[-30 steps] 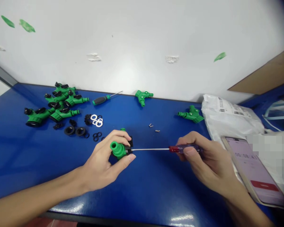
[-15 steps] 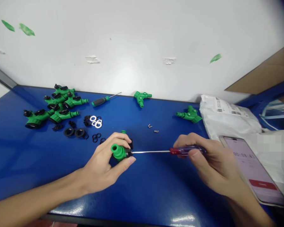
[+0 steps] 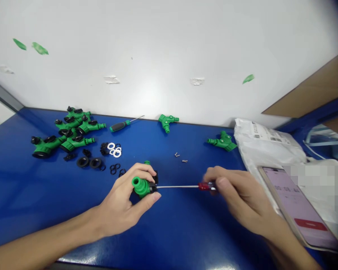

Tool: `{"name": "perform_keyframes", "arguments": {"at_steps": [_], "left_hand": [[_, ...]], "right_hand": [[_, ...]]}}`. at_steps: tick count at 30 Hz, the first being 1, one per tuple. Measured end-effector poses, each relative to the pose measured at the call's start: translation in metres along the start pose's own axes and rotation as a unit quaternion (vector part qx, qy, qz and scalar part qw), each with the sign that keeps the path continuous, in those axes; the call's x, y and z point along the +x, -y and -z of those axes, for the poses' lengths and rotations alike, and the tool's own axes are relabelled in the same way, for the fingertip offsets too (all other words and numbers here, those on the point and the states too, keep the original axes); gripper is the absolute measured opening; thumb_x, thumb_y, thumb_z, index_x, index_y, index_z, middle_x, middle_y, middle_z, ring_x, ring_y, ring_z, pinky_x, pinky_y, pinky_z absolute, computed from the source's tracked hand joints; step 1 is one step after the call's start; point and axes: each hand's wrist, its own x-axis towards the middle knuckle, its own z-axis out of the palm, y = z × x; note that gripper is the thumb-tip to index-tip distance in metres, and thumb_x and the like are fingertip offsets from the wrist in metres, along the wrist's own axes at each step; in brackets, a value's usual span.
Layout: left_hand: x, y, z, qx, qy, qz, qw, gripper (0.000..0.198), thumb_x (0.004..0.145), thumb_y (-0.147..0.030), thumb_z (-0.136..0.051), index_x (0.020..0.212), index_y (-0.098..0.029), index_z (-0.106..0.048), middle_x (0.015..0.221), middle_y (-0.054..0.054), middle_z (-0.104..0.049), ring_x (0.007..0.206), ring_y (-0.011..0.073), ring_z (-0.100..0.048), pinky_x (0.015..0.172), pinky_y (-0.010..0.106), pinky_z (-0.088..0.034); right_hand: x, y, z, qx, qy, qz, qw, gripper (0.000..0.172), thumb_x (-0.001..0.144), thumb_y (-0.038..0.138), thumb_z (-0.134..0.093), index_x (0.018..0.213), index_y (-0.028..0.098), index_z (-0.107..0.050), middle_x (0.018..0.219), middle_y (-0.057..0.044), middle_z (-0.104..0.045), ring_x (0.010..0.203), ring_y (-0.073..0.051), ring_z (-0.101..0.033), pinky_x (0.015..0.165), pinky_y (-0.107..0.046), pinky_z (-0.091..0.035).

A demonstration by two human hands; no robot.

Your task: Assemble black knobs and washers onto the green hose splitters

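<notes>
- Left hand (image 3: 124,204): mine, fingers wrapped over a green fitting (image 3: 141,186), thumb pressing from the near side; firm grasp.
- Green fitting: near the middle of the blue tabletop (image 3: 169,232), one round outlet facing me; can't tell if it touches the surface.
- Black part (image 3: 152,188) on the fitting's right side, by my thumb tip.
- Right hand (image 3: 242,191): fingers and thumb clasped round the handle of a screwdriver (image 3: 204,186), red at the shaft end; rest of handle mostly hidden in my grip.
- Shaft runs level, right to left, tip meeting the black part; exact seating too small to tell.
- Small screws (image 3: 184,161) beyond the shaft, lying in two little groups.
- Two green fittings without knobs: one by the wall (image 3: 168,122), one (image 3: 224,143) just beside a white plastic bag (image 3: 266,140).
- Second screwdriver (image 3: 120,126), green and grey handle, flat near the wall (image 3: 157,45).
- Far left: cluster of green fittings with black knobs (image 3: 49,145), some touching.
- In front of those: black collars (image 3: 91,165), white rings (image 3: 119,149), black rings (image 3: 113,171).
- Phone (image 3: 295,204) right of my right hand, timer digits on screen, overlapping white plastic.
</notes>
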Motion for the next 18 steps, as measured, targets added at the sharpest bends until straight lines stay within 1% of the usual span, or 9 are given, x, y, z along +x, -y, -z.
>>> {"name": "perform_keyframes", "arguments": {"at_steps": [2, 3, 6, 9, 12, 13, 15, 17, 18], "left_hand": [[0.0011, -0.0002, 0.0000, -0.009, -0.014, 0.010, 1.000, 0.019, 0.089, -0.013, -0.064, 0.102, -0.023, -0.053, 0.109, 0.003, -0.059, 0.101, 0.0152, -0.062, 0.093, 0.034, -0.050], [0.0015, -0.0002, 0.0001, -0.012, -0.021, 0.015, 1.000, 0.018, 0.090, -0.013, -0.063, 0.102, -0.023, -0.053, 0.109, 0.003, -0.059, 0.102, 0.0157, -0.062, 0.092, 0.034, -0.051], [0.0021, 0.0000, 0.0010, -0.009, -0.023, 0.016, 1.000, 0.018, 0.089, -0.013, -0.064, 0.101, -0.023, -0.053, 0.108, 0.003, -0.059, 0.103, 0.0155, -0.062, 0.091, 0.033, -0.051], [0.0018, -0.0001, 0.0018, -0.001, -0.023, 0.006, 1.000, 0.021, 0.088, -0.012, -0.065, 0.102, -0.023, -0.054, 0.108, 0.002, -0.060, 0.101, 0.0138, -0.062, 0.092, 0.031, -0.050], [0.0012, 0.0000, 0.0018, -0.001, -0.026, 0.000, 1.000, 0.022, 0.088, -0.011, -0.065, 0.103, -0.023, -0.054, 0.108, 0.003, -0.060, 0.102, 0.0138, -0.061, 0.094, 0.031, -0.049], [0.0009, 0.0001, 0.0017, -0.002, -0.025, -0.001, 1.000, 0.022, 0.088, -0.011, -0.065, 0.103, -0.023, -0.054, 0.108, 0.003, -0.060, 0.103, 0.0141, -0.061, 0.094, 0.032, -0.049], [0.0001, 0.0004, 0.0014, -0.007, -0.024, -0.001, 1.000, 0.022, 0.088, -0.011, -0.065, 0.104, -0.023, -0.054, 0.109, 0.003, -0.060, 0.103, 0.0150, -0.062, 0.094, 0.033, -0.050], [-0.0005, 0.0008, 0.0011, -0.010, -0.022, 0.001, 1.000, 0.022, 0.088, -0.012, -0.064, 0.104, -0.023, -0.054, 0.109, 0.004, -0.060, 0.103, 0.0157, -0.062, 0.092, 0.034, -0.051], [-0.0006, 0.0010, 0.0010, -0.010, -0.021, 0.003, 1.000, 0.022, 0.088, -0.012, -0.064, 0.104, -0.023, -0.054, 0.109, 0.003, -0.060, 0.102, 0.0158, -0.062, 0.092, 0.034, -0.052]], "right_hand": [[-0.0012, 0.0000, -0.0009, 0.012, 0.001, -0.015, 1.000, 0.014, 0.101, 0.034, -0.046, 0.100, 0.023, -0.055, 0.079, -0.001, -0.063, 0.065, -0.014, -0.061, 0.056, -0.022, -0.049], [-0.0020, -0.0003, -0.0019, 0.023, -0.002, -0.023, 0.999, 0.011, 0.099, 0.033, -0.050, 0.105, 0.024, -0.053, 0.084, -0.002, -0.064, 0.070, -0.014, -0.063, 0.059, -0.022, -0.051], [-0.0043, -0.0027, -0.0059, 0.038, -0.035, -0.022, 0.998, 0.007, 0.095, 0.029, -0.059, 0.099, 0.026, -0.054, 0.080, 0.001, -0.064, 0.067, -0.013, -0.064, 0.060, -0.020, -0.053], [-0.0042, -0.0047, -0.0086, 0.010, -0.067, -0.009, 0.998, 0.008, 0.092, 0.031, -0.065, 0.095, 0.026, -0.059, 0.073, 0.002, -0.067, 0.056, -0.012, -0.062, 0.051, -0.020, -0.048], [-0.0022, -0.0034, -0.0081, -0.022, -0.035, -0.006, 0.999, 0.016, 0.098, 0.029, -0.055, 0.083, 0.024, -0.057, 0.059, 0.005, -0.059, 0.044, -0.009, -0.051, 0.043, -0.021, -0.040], [-0.0018, -0.0025, -0.0075, -0.024, -0.021, -0.005, 0.999, 0.019, 0.100, 0.028, -0.049, 0.083, 0.024, -0.057, 0.058, 0.005, -0.056, 0.044, -0.010, -0.050, 0.044, -0.022, -0.039], [-0.0018, -0.0009, -0.0066, -0.012, -0.009, -0.010, 1.000, 0.014, 0.101, 0.027, -0.045, 0.092, 0.024, -0.055, 0.066, 0.003, -0.059, 0.052, -0.011, -0.054, 0.048, -0.021, -0.043], [-0.0027, -0.0009, -0.0064, 0.012, -0.010, -0.028, 0.999, 0.006, 0.099, 0.028, -0.049, 0.103, 0.025, -0.052, 0.079, 0.000, -0.063, 0.064, -0.012, -0.061, 0.056, -0.021, -0.049], [-0.0032, -0.0017, -0.0067, 0.025, -0.013, -0.034, 0.999, 0.007, 0.098, 0.029, -0.053, 0.104, 0.025, -0.051, 0.082, 0.000, -0.063, 0.068, -0.013, -0.062, 0.059, -0.020, -0.051]]}}
